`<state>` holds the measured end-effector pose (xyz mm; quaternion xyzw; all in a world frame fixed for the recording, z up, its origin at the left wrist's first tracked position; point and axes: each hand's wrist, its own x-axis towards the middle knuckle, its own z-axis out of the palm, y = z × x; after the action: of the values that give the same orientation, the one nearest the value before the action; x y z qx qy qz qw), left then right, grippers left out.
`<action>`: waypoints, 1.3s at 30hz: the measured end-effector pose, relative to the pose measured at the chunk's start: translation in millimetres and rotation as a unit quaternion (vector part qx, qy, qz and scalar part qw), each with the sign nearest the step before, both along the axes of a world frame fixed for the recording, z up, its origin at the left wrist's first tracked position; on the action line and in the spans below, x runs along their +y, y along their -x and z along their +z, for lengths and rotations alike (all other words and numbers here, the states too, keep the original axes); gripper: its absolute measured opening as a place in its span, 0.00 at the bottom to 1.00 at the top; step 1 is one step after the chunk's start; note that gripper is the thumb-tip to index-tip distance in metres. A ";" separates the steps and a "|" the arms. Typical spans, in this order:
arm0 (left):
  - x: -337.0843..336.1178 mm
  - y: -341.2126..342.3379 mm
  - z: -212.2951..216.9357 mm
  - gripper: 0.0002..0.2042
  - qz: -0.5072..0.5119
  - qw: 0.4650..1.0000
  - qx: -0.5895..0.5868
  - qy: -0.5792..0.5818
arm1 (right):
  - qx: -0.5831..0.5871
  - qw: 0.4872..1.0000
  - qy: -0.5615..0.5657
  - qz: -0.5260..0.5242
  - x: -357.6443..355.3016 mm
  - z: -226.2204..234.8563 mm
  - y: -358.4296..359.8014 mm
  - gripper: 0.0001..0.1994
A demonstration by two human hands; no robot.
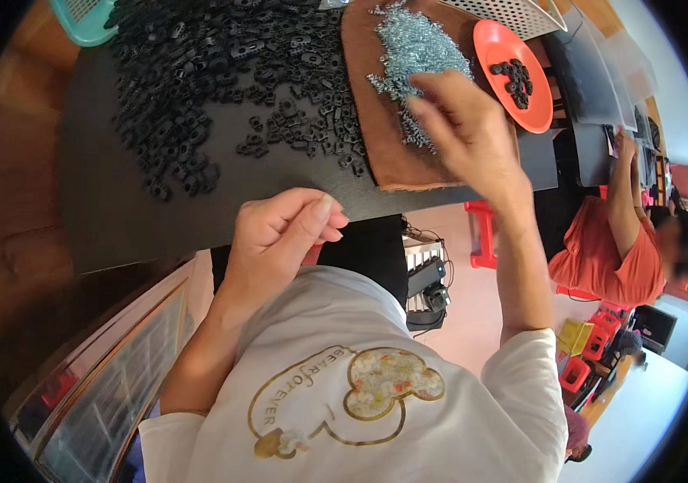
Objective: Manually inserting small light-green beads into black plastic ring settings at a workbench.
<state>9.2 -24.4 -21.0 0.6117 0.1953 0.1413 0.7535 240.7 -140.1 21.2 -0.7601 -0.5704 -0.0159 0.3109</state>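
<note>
My left hand is closed just in front of the table's front edge, its thumb pressed against the curled fingers. Whatever it may hold is hidden. My right hand reaches over a heap of tiny shiny silver metal pieces; motion smears its fingertips, so I cannot tell if they pinch anything. Under the heap lies a brown cloth or mat. A large spread of small black plastic parts covers the table to the left of the mat.
An orange-red plate with a few dark pieces sits right of the mat. White and teal baskets stand at the back corners of the dark table. At far right, a person in orange works at another table; red stools stand on the floor.
</note>
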 end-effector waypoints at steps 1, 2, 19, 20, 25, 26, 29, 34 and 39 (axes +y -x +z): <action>-0.6 1.8 -1.6 0.13 -0.003 1.000 -0.003 -0.009 | -0.018 0.999 -0.006 0.045 13.3 -5.2 7.7 0.09; -0.1 2.1 -1.9 0.13 -0.009 1.000 -0.001 -0.015 | -0.038 0.995 -0.012 0.087 25.9 -8.9 13.2 0.08; 8.4 7.2 -2.8 0.13 -0.032 0.997 -0.013 -0.069 | -0.126 0.974 0.066 0.178 131.2 -21.2 58.9 0.06; 8.9 6.7 -2.3 0.13 -0.034 0.997 -0.015 -0.071 | -0.132 0.976 0.046 0.170 134.0 -21.3 59.7 0.06; 8.9 5.4 -3.7 0.13 -0.032 0.997 -0.019 -0.067 | -0.154 0.974 0.059 0.155 146.5 -27.1 65.5 0.08; 9.3 5.2 -4.5 0.13 -0.027 0.997 -0.023 -0.064 | -0.164 0.972 0.066 0.156 146.8 -26.8 66.3 0.08; 9.0 6.0 -3.5 0.13 -0.022 0.998 -0.022 -0.060 | -0.181 0.966 0.079 0.166 141.1 -21.9 69.8 0.08; 8.2 6.2 -3.2 0.12 -0.023 0.998 -0.028 -0.059 | -0.167 0.968 0.098 0.161 128.2 -18.9 68.0 0.07; 6.8 5.4 -2.5 0.13 -0.027 0.997 -0.020 -0.074 | -0.138 0.982 -0.039 0.123 145.3 -27.3 55.7 0.05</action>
<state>3.9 -17.5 -23.5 0.6678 0.1526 0.1476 0.7134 185.0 5.2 -6.0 -0.6616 -0.6962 -0.1046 0.2582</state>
